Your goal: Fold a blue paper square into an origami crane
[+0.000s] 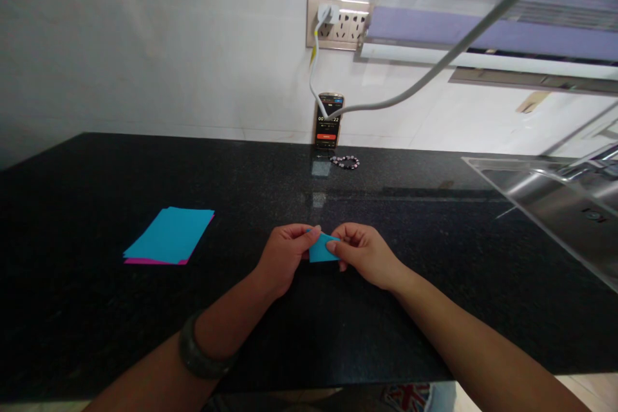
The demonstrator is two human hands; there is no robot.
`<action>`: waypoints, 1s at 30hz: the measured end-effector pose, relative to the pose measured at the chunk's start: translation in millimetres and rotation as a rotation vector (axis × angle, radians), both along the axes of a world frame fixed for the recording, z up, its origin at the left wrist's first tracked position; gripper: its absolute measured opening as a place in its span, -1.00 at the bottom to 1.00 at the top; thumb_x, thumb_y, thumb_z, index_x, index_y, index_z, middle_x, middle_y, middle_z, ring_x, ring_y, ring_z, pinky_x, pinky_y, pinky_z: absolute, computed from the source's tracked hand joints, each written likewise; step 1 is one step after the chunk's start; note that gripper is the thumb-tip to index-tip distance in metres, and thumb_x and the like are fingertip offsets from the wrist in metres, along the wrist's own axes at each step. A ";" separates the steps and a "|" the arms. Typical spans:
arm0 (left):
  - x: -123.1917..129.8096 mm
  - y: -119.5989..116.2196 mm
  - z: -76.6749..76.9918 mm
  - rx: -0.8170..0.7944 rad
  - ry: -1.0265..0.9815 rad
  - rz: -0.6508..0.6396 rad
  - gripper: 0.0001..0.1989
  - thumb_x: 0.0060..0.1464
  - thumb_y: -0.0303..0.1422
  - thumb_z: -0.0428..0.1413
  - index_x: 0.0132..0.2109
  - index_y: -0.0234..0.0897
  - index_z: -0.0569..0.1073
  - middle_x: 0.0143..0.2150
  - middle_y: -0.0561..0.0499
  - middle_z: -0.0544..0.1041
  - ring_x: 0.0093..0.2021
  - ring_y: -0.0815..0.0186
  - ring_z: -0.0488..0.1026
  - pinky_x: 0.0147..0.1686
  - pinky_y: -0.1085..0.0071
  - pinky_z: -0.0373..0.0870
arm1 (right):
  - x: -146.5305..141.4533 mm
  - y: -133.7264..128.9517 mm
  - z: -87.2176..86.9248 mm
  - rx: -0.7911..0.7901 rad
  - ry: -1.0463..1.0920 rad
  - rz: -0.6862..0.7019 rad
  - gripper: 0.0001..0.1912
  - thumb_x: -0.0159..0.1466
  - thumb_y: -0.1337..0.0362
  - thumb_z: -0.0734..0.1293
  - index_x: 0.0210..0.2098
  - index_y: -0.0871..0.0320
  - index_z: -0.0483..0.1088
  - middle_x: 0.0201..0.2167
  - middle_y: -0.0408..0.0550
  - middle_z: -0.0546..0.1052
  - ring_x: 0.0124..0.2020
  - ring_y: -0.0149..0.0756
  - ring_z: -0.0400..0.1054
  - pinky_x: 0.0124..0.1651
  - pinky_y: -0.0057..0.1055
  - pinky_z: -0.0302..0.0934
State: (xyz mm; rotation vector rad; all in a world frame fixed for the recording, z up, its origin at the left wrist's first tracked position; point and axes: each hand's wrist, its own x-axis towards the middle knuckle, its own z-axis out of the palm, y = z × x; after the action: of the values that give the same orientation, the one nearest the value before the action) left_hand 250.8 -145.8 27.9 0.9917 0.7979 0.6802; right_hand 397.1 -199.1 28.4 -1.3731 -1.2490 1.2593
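Observation:
A small folded piece of blue paper [322, 251] is held between both hands above the black countertop [270, 341]. My left hand [286, 254] pinches its left side, with the thumb on top. At its right side my right hand [364, 251] grips the paper between thumb and curled fingers. To the left on the counter lies a stack of blue sheets [171, 235], with a magenta sheet showing beneath at the edges. The fingers behind the small paper are partly hidden.
A phone [329, 125] leans upright against the wall, with a beaded strap [346, 162] beside its base. A cable runs from a wall socket [342, 26] past the phone. On the right is a metal sink [570, 212].

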 end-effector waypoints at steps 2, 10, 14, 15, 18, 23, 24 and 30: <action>0.0 0.2 0.4 -0.020 -0.022 -0.011 -0.77 -0.10 -0.24 0.14 -0.46 -0.37 0.47 -0.55 0.03 0.45 -0.51 0.40 0.37 -0.38 0.39 0.32 | 0.2 0.1 1.0 0.000 0.018 -0.014 -0.79 0.07 0.18 0.30 -0.49 0.21 0.27 -0.68 -0.26 0.29 -0.71 -0.57 0.14 -0.64 -0.58 -0.02; -0.1 1.5 0.9 0.058 0.025 -0.017 -0.76 -0.16 -0.24 0.18 -0.43 -0.37 0.45 -0.51 0.03 0.46 -0.50 0.41 0.37 -0.41 0.43 0.33 | 2.6 0.3 -0.7 -0.007 -0.023 -0.041 -0.79 0.06 0.18 0.30 -0.50 0.21 0.27 -0.69 -0.26 0.29 -0.72 -0.56 0.14 -0.64 -0.57 0.00; -0.7 1.1 0.6 0.087 0.058 0.017 -0.81 -0.23 -0.32 0.23 -0.46 -0.36 0.47 -0.52 0.04 0.47 -0.50 0.41 0.37 -0.42 0.44 0.33 | 1.3 0.5 -5.8 0.018 -0.092 -0.024 -0.76 0.09 0.13 0.28 -0.49 0.20 0.27 -0.69 -0.23 0.29 -0.70 -0.54 0.12 -0.63 -0.56 0.00; -0.7 0.9 0.6 0.088 0.060 0.015 -0.82 -0.23 -0.32 0.23 -0.46 -0.36 0.47 -0.53 0.05 0.47 -0.51 0.41 0.37 -0.42 0.44 0.33 | 0.7 0.5 -6.5 0.029 -0.112 -0.029 -0.75 0.10 0.12 0.28 -0.50 0.20 0.26 -0.68 -0.23 0.29 -0.69 -0.54 0.12 -0.63 -0.56 0.00; -0.4 0.6 -0.1 0.121 0.076 0.016 -0.83 -0.23 -0.33 0.23 -0.48 -0.36 0.48 -0.54 0.05 0.47 -0.52 0.42 0.36 -0.45 0.46 0.31 | -0.4 -0.2 -5.5 0.060 -0.147 -0.042 -0.73 0.11 0.11 0.27 -0.54 0.20 0.24 -0.68 -0.22 0.27 -0.69 -0.53 0.13 -0.63 -0.56 0.00; -1.1 1.1 -2.6 0.189 0.082 0.065 -0.82 -0.20 -0.29 0.21 -0.47 -0.35 0.49 -0.55 0.05 0.46 -0.54 0.43 0.34 -0.47 0.47 0.29 | 2.1 -2.4 0.3 0.070 -0.133 0.012 -0.75 0.16 0.12 0.21 -0.47 0.20 0.30 -0.65 -0.21 0.29 -0.65 -0.52 0.17 -0.60 -0.56 0.04; -1.3 1.3 -3.0 0.183 0.077 0.070 -0.82 -0.19 -0.28 0.20 -0.47 -0.35 0.49 -0.55 0.05 0.46 -0.54 0.43 0.34 -0.48 0.47 0.29 | 3.0 -2.5 0.8 0.067 -0.125 0.023 -0.75 0.17 0.13 0.20 -0.44 0.21 0.31 -0.65 -0.21 0.30 -0.65 -0.51 0.18 -0.59 -0.55 0.05; -1.5 1.7 -1.5 0.135 0.049 0.091 -0.80 -0.20 -0.28 0.21 -0.44 -0.36 0.49 -0.51 0.03 0.48 -0.49 0.39 0.39 -0.41 0.42 0.36 | 4.6 -1.1 -0.3 0.072 -0.095 -0.013 -0.71 0.19 0.09 0.18 -0.40 0.21 0.30 -0.67 -0.22 0.30 -0.67 -0.51 0.15 -0.59 -0.54 0.03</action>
State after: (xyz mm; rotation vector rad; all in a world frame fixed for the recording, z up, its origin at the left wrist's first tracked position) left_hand 249.4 -144.1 26.4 1.1028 0.8528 0.7994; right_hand 401.8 -200.2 28.1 -1.4011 -1.3357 1.1406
